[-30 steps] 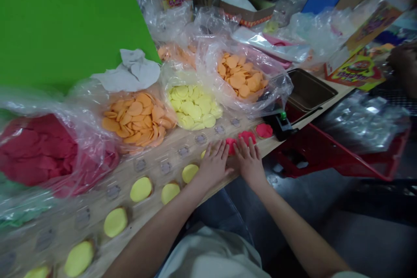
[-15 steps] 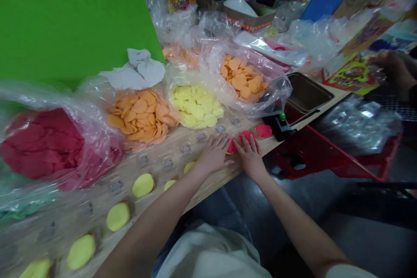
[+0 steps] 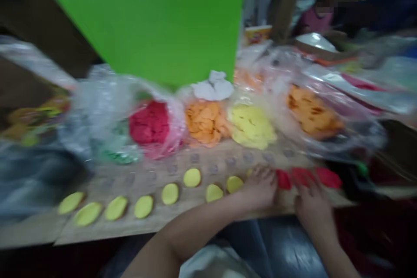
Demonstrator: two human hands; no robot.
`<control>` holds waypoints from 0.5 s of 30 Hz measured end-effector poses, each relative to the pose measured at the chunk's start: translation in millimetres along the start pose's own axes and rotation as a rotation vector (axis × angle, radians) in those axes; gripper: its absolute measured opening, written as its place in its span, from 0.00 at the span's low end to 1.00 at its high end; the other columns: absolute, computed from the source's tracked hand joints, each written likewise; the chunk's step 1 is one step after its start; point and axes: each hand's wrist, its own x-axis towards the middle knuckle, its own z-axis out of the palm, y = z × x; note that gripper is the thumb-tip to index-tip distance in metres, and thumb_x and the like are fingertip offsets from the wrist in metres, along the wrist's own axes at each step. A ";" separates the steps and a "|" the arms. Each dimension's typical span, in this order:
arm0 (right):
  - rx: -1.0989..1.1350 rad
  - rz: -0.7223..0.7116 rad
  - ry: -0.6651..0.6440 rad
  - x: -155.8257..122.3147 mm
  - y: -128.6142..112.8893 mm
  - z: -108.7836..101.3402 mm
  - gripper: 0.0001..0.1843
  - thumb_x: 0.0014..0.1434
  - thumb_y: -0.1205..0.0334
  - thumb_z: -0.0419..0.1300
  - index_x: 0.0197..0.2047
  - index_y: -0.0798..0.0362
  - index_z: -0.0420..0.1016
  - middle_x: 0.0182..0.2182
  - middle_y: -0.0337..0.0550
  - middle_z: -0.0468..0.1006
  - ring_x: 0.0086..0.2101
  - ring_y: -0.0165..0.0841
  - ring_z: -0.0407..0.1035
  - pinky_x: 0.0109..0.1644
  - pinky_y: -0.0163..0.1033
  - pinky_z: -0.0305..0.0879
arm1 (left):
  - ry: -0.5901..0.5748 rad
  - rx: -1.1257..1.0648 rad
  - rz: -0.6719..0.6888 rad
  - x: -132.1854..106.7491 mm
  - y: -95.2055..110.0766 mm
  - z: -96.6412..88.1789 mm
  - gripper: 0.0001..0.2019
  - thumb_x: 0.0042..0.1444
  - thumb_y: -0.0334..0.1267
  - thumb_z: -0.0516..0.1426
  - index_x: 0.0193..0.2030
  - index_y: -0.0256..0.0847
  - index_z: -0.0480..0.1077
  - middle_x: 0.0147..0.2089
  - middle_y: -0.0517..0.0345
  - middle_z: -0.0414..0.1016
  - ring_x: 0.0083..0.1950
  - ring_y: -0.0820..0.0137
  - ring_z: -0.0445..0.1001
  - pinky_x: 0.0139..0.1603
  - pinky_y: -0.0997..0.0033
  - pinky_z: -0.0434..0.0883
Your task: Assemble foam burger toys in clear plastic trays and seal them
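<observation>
The picture is smeared by motion. A long wooden board lies across the table, with a row of yellow discs along its left and middle. Three red discs sit at its right end. My left hand rests flat on the board, fingers stretched toward the nearest red disc. My right hand lies flat beside it, fingers spread over the red discs. Neither hand holds anything.
Behind the board stand clear plastic bags of red, orange, yellow and more orange discs. A green panel rises at the back. A crumpled white cloth lies by it. A person sits at the far right.
The view has swung left and blurred, so more of the board's left end shows. Both hands stay flat on the board by the red discs.
</observation>
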 end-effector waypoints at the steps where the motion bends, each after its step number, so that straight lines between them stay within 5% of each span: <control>1: 0.073 -0.035 0.075 9.7 0.6 3.6 0.21 0.53 0.69 0.49 0.51 0.57 0.65 0.50 0.54 0.67 0.54 0.47 0.57 0.55 0.53 0.57 | 0.069 -0.029 -0.022 -13.0 -6.2 -8.8 0.26 0.57 0.43 0.49 0.59 0.28 0.56 0.61 0.44 0.58 0.64 0.60 0.49 0.64 0.56 0.46; 3: 0.233 -0.108 0.104 39.3 -13.6 9.9 0.18 0.55 0.66 0.48 0.49 0.56 0.64 0.44 0.52 0.71 0.46 0.44 0.65 0.50 0.51 0.61 | 0.202 -0.123 -0.126 -48.0 -22.5 -28.7 0.24 0.57 0.41 0.49 0.59 0.35 0.56 0.60 0.50 0.60 0.64 0.64 0.51 0.64 0.59 0.49; 5: 0.406 -0.241 0.074 77.8 -54.6 8.7 0.15 0.57 0.63 0.48 0.48 0.53 0.65 0.40 0.49 0.72 0.41 0.41 0.67 0.46 0.47 0.64 | 0.337 -0.232 -0.283 -91.4 -44.8 -50.7 0.20 0.55 0.37 0.51 0.56 0.39 0.60 0.56 0.54 0.64 0.60 0.67 0.58 0.61 0.63 0.55; 9: 0.692 -0.576 -0.085 164.7 -196.8 -9.9 0.14 0.60 0.64 0.48 0.48 0.50 0.65 0.42 0.44 0.73 0.43 0.34 0.66 0.47 0.40 0.63 | 0.568 -0.235 -0.658 -177.7 -117.3 -99.3 0.14 0.55 0.30 0.49 0.48 0.40 0.66 0.48 0.51 0.70 0.51 0.67 0.66 0.51 0.64 0.64; 12: 0.708 -0.733 -0.190 229.0 -310.7 -9.9 0.13 0.60 0.65 0.47 0.46 0.51 0.68 0.40 0.43 0.73 0.42 0.31 0.65 0.47 0.36 0.61 | 0.459 -0.039 -1.059 -221.2 -191.2 -138.7 0.13 0.56 0.29 0.47 0.46 0.40 0.67 0.45 0.52 0.71 0.49 0.69 0.68 0.50 0.69 0.65; 15: 0.496 -0.756 -0.251 280.2 -399.0 10.8 0.14 0.59 0.64 0.48 0.44 0.53 0.71 0.40 0.47 0.73 0.44 0.34 0.64 0.51 0.39 0.58 | 0.350 0.006 -1.241 -245.3 -259.2 -171.2 0.13 0.56 0.29 0.48 0.46 0.36 0.68 0.42 0.47 0.72 0.47 0.65 0.71 0.48 0.67 0.66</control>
